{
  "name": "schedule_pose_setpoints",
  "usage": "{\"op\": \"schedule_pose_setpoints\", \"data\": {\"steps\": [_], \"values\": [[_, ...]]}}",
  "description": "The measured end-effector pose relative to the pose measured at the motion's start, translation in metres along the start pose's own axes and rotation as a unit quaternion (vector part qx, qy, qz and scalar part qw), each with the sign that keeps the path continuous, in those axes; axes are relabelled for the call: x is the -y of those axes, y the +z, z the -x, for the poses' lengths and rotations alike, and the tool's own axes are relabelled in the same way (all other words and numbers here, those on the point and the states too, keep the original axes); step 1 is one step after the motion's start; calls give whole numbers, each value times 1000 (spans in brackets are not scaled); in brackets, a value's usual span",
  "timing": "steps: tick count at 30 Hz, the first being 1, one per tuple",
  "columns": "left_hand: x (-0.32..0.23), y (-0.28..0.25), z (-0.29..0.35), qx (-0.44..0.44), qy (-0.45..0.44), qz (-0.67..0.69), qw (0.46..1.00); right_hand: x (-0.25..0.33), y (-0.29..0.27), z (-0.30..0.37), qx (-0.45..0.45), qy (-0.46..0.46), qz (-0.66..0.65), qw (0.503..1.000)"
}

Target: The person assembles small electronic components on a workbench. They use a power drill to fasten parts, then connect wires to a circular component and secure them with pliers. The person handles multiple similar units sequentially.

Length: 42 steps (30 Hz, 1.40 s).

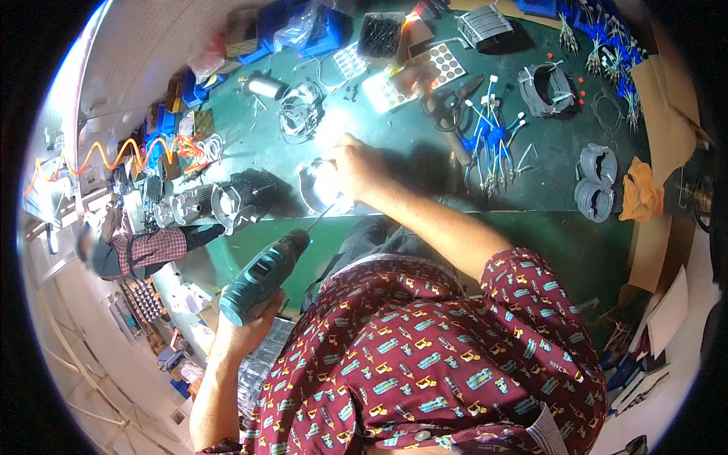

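the left hand [254,315] grips a teal cordless power screwdriver [265,277], its thin bit pointing up toward a round shiny metal housing [318,186] near the front edge of the green workbench [425,171]. the right hand [360,167] rests on that housing, fingers curled over its rim. black-handled scissors [447,102] lie well apart behind.

Clear plastic bag [294,30], crumpled, at far left end of green bench among blue bins. Pale bag [208,57] with reddish contents further left, near wall. Two flat rectangular sheets dotted with round stickers: whitish one [388,89] beside brownish one [442,63], mid-bench. Brown cardboard [661,98] along right edge. No screens visible.
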<state>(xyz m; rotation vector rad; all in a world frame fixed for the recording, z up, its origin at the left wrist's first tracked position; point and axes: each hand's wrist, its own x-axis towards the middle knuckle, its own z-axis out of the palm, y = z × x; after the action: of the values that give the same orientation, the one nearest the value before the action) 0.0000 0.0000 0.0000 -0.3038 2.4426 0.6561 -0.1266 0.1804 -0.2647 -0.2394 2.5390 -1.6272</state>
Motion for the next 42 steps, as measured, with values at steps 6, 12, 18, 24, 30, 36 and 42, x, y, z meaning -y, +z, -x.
{"op": "schedule_pose_setpoints", "data": {"steps": [6, 12, 18, 24, 30, 36, 42], "values": [[1, 8, -1, 2, -6, -7, 1000, -5, -5, 8, 3, 10, 6, 1000], [-2, 8, -3, -9, 4, -6, 1000, -8, -2, 4, -5, -4, 9, 1000], [-5, 8, -3, -5, -2, -4, 1000, -10, -1, 3, 6, -10, 29, 999], [-7, 8, -4, 3, 7, 9, 1000, -13, 1, 2, 6, -11, 33, 999], [-2, 8, -5, 12, 14, 14, 1000, -11, 0, 3, 0, 3, 16, 1000], [-4, 7, -5, 11, 19, 3, 1000, -16, 4, 3, -28, -21, 1, 999], [-3, 7, -5, 15, 8, 2, 1000, -15, 2, 3, -25, -9, -9, 1000]]}}
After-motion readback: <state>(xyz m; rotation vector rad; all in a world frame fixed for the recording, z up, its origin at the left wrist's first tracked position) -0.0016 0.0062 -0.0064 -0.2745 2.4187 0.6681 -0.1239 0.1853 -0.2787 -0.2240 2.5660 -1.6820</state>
